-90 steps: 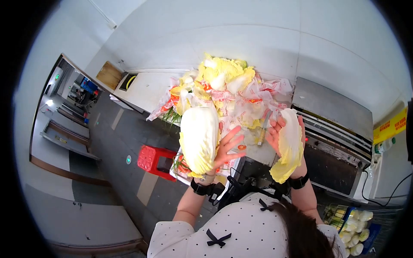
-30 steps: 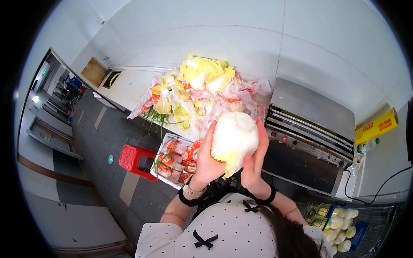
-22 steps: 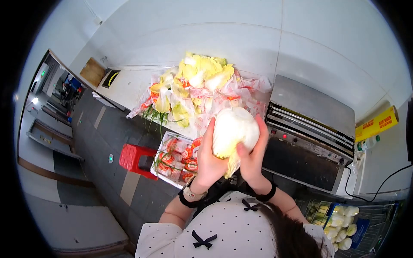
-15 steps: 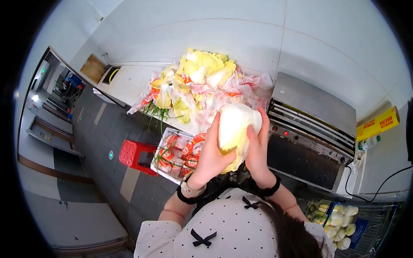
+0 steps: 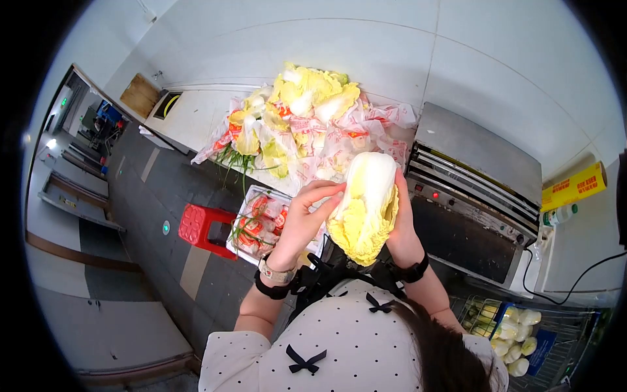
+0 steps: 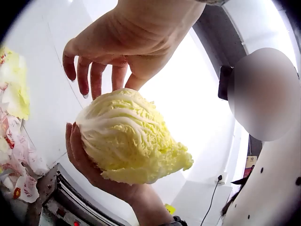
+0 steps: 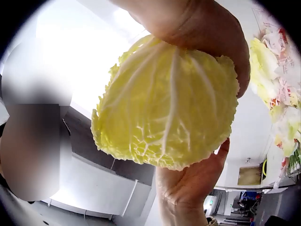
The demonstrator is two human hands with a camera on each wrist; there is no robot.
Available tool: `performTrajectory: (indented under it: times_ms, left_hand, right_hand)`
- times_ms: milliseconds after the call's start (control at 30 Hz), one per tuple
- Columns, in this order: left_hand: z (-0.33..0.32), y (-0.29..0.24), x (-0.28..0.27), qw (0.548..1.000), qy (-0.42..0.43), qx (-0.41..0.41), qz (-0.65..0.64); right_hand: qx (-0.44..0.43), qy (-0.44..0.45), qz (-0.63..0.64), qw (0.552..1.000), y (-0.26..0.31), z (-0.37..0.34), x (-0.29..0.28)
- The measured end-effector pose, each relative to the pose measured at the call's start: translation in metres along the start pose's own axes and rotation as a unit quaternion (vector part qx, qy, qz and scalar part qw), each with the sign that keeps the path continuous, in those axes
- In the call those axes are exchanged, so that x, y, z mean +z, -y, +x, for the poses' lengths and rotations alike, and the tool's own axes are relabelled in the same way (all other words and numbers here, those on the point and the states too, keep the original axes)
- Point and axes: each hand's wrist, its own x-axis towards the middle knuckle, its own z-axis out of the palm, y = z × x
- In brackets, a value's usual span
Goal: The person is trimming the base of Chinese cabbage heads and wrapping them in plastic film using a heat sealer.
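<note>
A counter (image 5: 202, 119) runs along the wall, carrying a heap of loose yellow leaves (image 5: 310, 88) on crumpled plastic bags (image 5: 393, 115). Off its near edge, in front of the person's body, a whole cabbage (image 5: 366, 208) is held in the air, white base pointing toward the counter and frilly tip toward the body. The right hand (image 5: 406, 225) is clamped on it, cupped round its side. The left hand (image 5: 308, 214) is loose on the other side, its thumb apart from its fingers (image 6: 83, 77); whether the thumb touches the cabbage is hard to tell. The step in hand looks like checking or peeling the outer leaves. The next move seems to call for a light pinch on a leaf edge, while the right hand steadies the weight.
</note>
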Motion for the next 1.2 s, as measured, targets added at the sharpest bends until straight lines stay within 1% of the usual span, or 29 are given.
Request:
performTrajectory:
  times_ms: [33, 67, 133, 200, 233, 267, 300, 333, 367, 400, 433, 467, 500, 567, 600, 633, 667, 733, 800, 900, 1000, 1033, 1100, 1133, 1167, 1200]
  left_hand:
    - [0.000, 0.000, 0.000, 1.000, -0.006, 0.001, -0.010]
    - [-0.001, 0.001, -0.001, 1.000, 0.007, 0.015, -0.005]
    - [-0.001, 0.002, -0.005, 0.998, 0.032, 0.045, 0.006]
    - [-0.002, 0.006, -0.006, 0.997, 0.013, 0.041, -0.064]
    - [-0.001, 0.008, -0.006, 0.994, 0.004, 0.040, -0.100]
    - [-0.001, 0.010, -0.009, 0.995, 0.029, 0.094, 0.023]
    - [0.000, 0.012, -0.013, 0.977, 0.053, 0.147, 0.145]
    - [0.002, 0.014, -0.016, 0.941, 0.075, 0.198, 0.265]
    - [0.001, 0.021, -0.015, 0.946, 0.137, 0.197, 0.216]
    - [-0.002, 0.019, -0.013, 0.939, 0.140, 0.204, 0.238]
    - [-0.004, 0.016, -0.010, 0.932, 0.141, 0.210, 0.260]
    - [-0.005, 0.015, -0.007, 0.924, 0.142, 0.215, 0.282]
    - [-0.001, 0.021, -0.004, 0.912, 0.115, 0.255, 0.301]
    - [0.007, 0.027, 0.003, 0.899, 0.071, 0.300, 0.310]
    - [0.009, 0.027, 0.006, 0.892, 0.048, 0.322, 0.313]
    - [0.011, 0.026, 0.007, 0.891, 0.045, 0.335, 0.302]
    - [0.014, 0.023, 0.008, 0.890, 0.042, 0.348, 0.292]
    - [0.017, 0.022, 0.009, 0.888, 0.041, 0.366, 0.274]
    - [0.020, 0.025, 0.011, 0.889, 0.047, 0.374, 0.260]
    - [0.019, 0.029, 0.018, 0.882, 0.015, 0.411, 0.229]
    - [0.016, 0.028, 0.020, 0.883, 0.034, 0.385, 0.266]
    - [0.015, 0.026, 0.019, 0.899, 0.051, 0.363, 0.239]
    - [0.016, 0.023, 0.015, 0.925, 0.086, 0.321, 0.183]
    - [0.015, 0.029, 0.012, 0.957, 0.113, 0.256, 0.078]
    - [0.014, 0.039, 0.008, 0.972, 0.139, 0.187, -0.028]
    - [0.014, 0.044, 0.006, 0.971, 0.164, 0.113, -0.133]
  right_hand:
    - [-0.033, 0.022, -0.042, 0.998, -0.003, -0.006, 0.005]
    - [-0.067, 0.044, -0.084, 0.993, -0.006, -0.017, 0.013]
    - [-0.047, 0.093, -0.074, 0.992, -0.007, -0.017, 0.014]
    - [0.059, 0.142, 0.031, 0.988, -0.003, -0.002, -0.007]
    - [0.065, 0.099, 0.043, 0.992, -0.004, -0.002, -0.012]
    - [0.070, 0.056, 0.054, 0.995, -0.008, -0.007, -0.017]
    - [0.078, 0.053, 0.064, 0.994, -0.011, -0.009, -0.025]
    - [0.086, 0.050, 0.073, 0.992, -0.014, -0.012, -0.034]
    - [0.097, 0.085, 0.081, 0.988, -0.016, -0.011, -0.049]
    - [0.110, 0.119, 0.089, 0.983, -0.020, -0.011, -0.063]
    - [0.052, 0.184, -0.095, 0.977, -0.022, -0.013, -0.067]
    - [-0.026, 0.229, -0.269, 0.935, -0.025, -0.015, -0.071]
    - [-0.052, 0.252, -0.306, 0.917, -0.025, -0.015, -0.067]
    - [-0.050, 0.277, -0.255, 0.925, -0.029, -0.012, -0.068]
    - [-0.021, 0.277, -0.167, 0.946, -0.031, -0.008, -0.073]
    - [0.007, 0.274, -0.078, 0.959, -0.034, -0.004, -0.078]
    - [0.017, 0.273, -0.035, 0.961, -0.035, -0.002, -0.080]
    - [0.017, 0.266, -0.008, 0.964, -0.033, -0.006, -0.073]
    - [0.002, 0.257, -0.009, 0.966, -0.031, -0.010, -0.060]
    - [-0.034, 0.245, -0.019, 0.969, -0.029, -0.014, -0.042]
    - [-0.085, 0.219, -0.024, 0.972, -0.029, -0.015, -0.023]
    - [-0.104, 0.207, -0.020, 0.973, -0.031, -0.013, -0.019]
    - [-0.094, 0.180, 0.059, 0.977, -0.029, -0.010, -0.010]
    - [-0.054, 0.170, 0.165, 0.970, -0.024, -0.010, -0.004]
    - [-0.018, 0.153, 0.271, 0.950, -0.019, -0.011, 0.001]
    - [0.021, 0.137, 0.373, 0.918, -0.014, -0.009, 0.004]
